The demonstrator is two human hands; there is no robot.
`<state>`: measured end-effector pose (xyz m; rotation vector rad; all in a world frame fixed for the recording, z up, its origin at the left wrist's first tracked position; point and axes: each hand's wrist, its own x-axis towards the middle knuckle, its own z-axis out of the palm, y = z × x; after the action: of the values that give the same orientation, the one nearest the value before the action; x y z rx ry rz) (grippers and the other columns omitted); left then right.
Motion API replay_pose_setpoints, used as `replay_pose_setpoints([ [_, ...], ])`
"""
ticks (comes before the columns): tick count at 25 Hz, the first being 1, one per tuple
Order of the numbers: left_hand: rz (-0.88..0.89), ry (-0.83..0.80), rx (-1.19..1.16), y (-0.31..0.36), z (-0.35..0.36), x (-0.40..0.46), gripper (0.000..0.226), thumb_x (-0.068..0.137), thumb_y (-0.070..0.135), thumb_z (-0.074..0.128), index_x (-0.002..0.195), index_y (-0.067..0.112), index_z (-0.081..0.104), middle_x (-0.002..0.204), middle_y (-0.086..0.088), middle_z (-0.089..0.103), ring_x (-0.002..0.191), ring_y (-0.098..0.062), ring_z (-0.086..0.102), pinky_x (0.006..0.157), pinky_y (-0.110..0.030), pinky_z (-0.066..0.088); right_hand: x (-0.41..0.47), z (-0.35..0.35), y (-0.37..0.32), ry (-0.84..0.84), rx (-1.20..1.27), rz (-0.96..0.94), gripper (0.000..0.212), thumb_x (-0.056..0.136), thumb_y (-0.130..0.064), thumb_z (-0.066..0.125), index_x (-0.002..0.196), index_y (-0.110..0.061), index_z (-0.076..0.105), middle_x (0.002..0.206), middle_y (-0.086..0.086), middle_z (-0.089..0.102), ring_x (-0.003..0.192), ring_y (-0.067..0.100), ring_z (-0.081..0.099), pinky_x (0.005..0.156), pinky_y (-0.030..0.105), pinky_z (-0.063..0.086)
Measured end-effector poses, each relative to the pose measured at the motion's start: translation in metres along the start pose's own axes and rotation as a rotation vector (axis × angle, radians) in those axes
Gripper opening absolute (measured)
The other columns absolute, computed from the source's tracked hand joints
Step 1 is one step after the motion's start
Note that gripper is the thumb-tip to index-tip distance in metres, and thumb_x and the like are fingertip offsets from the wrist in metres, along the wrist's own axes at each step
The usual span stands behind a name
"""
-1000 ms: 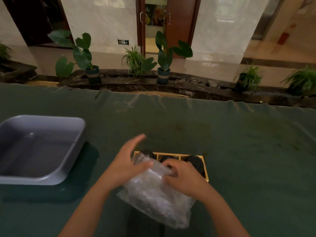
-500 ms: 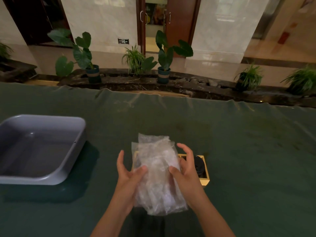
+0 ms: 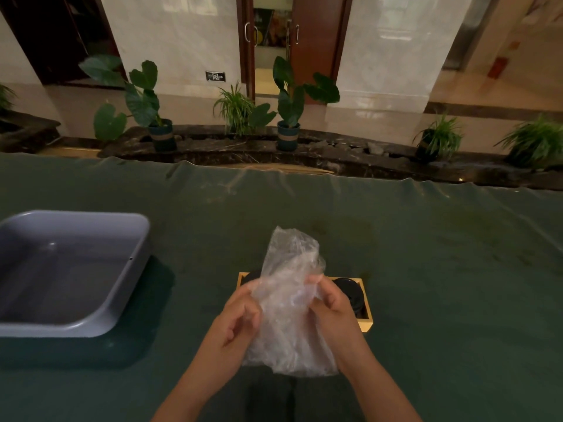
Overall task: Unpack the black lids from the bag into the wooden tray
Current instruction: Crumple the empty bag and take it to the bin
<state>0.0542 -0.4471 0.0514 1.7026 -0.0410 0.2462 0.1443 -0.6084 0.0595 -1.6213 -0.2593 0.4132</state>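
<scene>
Both hands now pinch the clear bag [image 3: 289, 303] upright above the wooden tray [image 3: 367, 322], the left hand [image 3: 240, 315] and right hand [image 3: 330, 309] each with a grip closed on its crumpled film, where a second ago it lay slumped and lower in front of the tray. Black lids [image 3: 350, 292] sit in the tray behind the bag. The bag looks limp and empty, so the unpacking seems nearly done.

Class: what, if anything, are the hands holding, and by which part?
Both hands, left and right, hold the clear plastic bag, pinching its crumpled middle from either side.
</scene>
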Motion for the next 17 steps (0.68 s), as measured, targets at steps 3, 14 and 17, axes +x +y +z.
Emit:
replay_pose_setpoints([
  [3, -0.112, -0.092, -0.179, 0.009, 0.003, 0.014, 0.031, 0.079, 0.039, 0.066, 0.102, 0.019, 0.071, 0.137, 0.022, 0.048, 0.119, 0.007, 0.048, 0.086, -0.013, 0.047, 0.000, 0.000, 0.001, 0.000, -0.146, -0.099, 0.057, 0.090, 0.007, 0.037, 0.083, -0.040, 0.069, 0.112, 0.000, 0.057, 0.110, 0.012, 0.053, 0.088, 0.017, 0.047],
  [14, -0.157, -0.161, -0.003, -0.002, -0.016, 0.011, 0.101, 0.075, 0.034, 0.074, 0.132, 0.065, -0.003, 0.142, 0.026, 0.028, 0.129, -0.002, 0.043, 0.090, -0.022, 0.050, -0.001, -0.020, -0.001, -0.339, -0.301, -0.022, 0.088, 0.070, -0.017, 0.064, 0.139, -0.050, 0.021, 0.145, -0.025, 0.027, 0.126, -0.013, 0.035, 0.099, 0.015, 0.042],
  [17, 0.066, -0.239, 0.330, -0.001, -0.012, 0.014, 0.068, 0.088, 0.031, 0.057, 0.137, 0.057, 0.017, 0.149, 0.032, -0.009, 0.142, -0.001, 0.005, 0.099, -0.006, 0.033, 0.001, -0.022, 0.002, -0.410, -0.253, 0.034, 0.090, 0.072, -0.011, 0.065, 0.141, -0.045, 0.019, 0.135, -0.030, 0.033, 0.111, -0.012, 0.052, 0.086, 0.016, 0.050],
])
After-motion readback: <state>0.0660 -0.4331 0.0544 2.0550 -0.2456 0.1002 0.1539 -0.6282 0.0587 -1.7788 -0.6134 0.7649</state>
